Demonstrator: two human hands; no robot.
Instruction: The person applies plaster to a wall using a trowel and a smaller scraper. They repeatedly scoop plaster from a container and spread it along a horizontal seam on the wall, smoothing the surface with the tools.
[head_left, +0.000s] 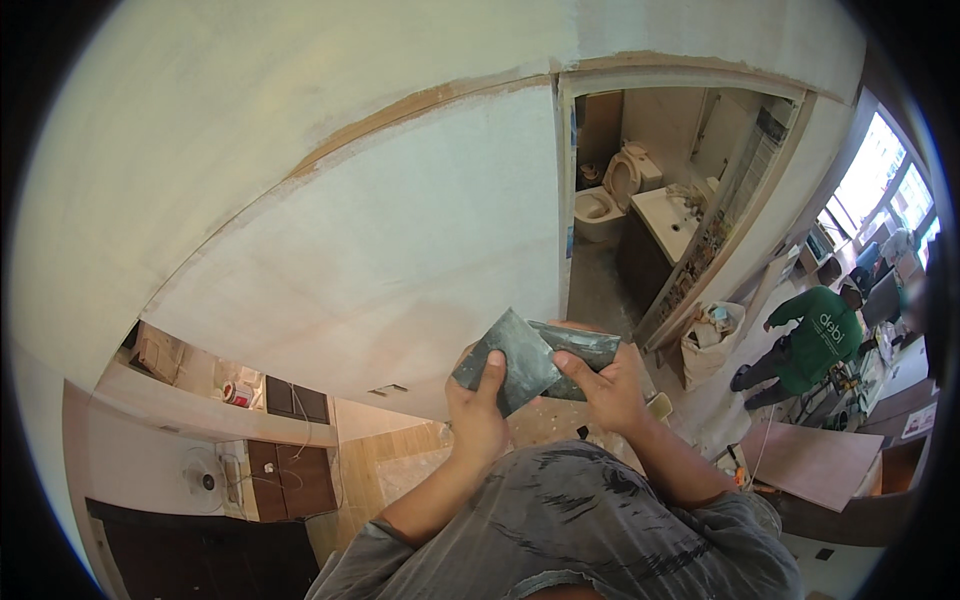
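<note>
Centre of frame: I see the left hand point(476, 412) gripping one squarish dark piece point(520, 368), thumb on top, and the right hand point(612, 392) gripping one narrower dark piece point(592, 347). Count: two. Upper right, one toilet point(598, 210); right, one co-worker point(818, 340). Most fingers are hidden underneath; whether the pieces join, I cannot tell.

left sheet point(525, 360): grey-green | right sheet point(592, 346): dark green, pale-streaked | shirt point(560, 515): grey, dark blotches
</note>
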